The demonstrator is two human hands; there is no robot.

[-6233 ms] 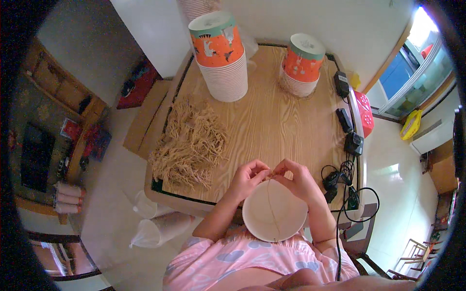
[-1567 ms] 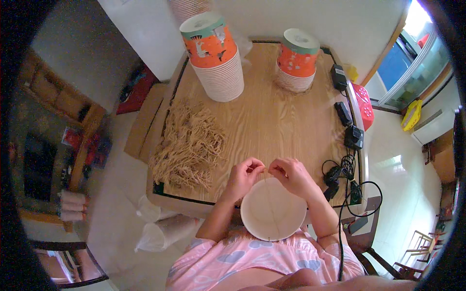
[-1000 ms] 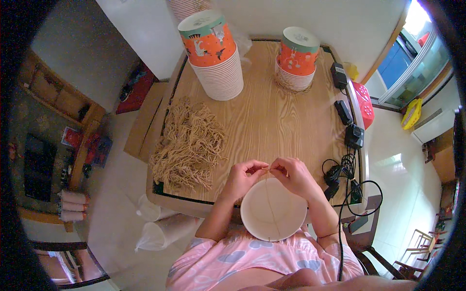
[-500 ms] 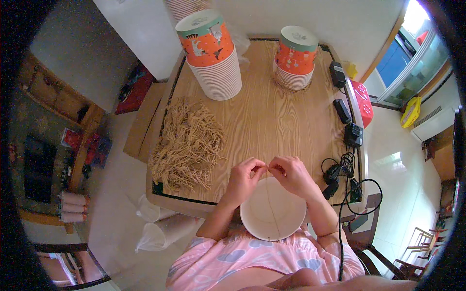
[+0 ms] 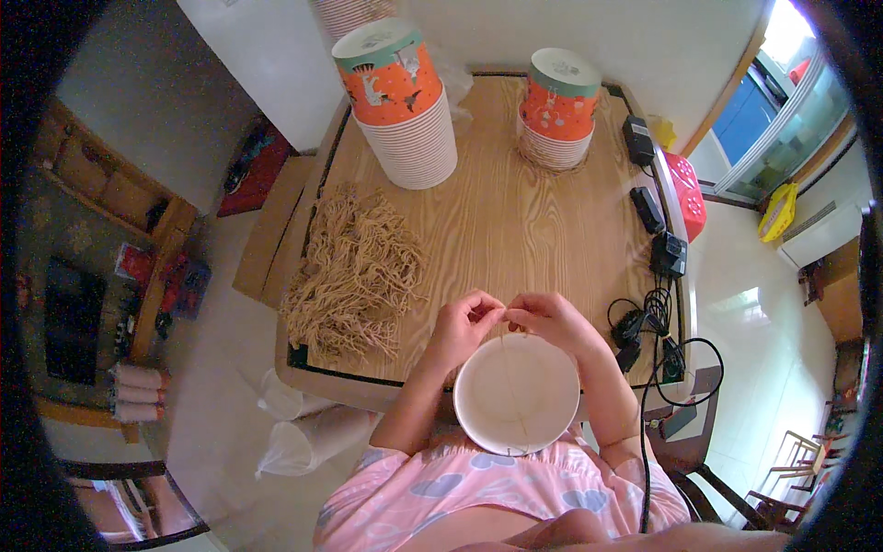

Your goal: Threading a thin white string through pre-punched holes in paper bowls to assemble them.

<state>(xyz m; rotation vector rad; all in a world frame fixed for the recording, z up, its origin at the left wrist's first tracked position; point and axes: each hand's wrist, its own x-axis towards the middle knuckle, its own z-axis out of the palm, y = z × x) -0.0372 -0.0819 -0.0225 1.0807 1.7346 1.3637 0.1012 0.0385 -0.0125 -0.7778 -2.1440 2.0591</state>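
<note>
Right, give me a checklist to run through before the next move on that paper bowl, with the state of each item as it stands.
1. Left hand and right hand both pinch the thin tan string above the rim: ok.
2. String runs down across the inside of the white round paper bowl: ok.
3. Bowl sits steady against the near edge of the light wooden table: cannot tell.
4. Pile of tan string pieces lies within the left hand's reach: ok.
5. Black tangled cables lie apart from the right hand: ok.
6. Knot in the string tied: cannot tell.
</note>
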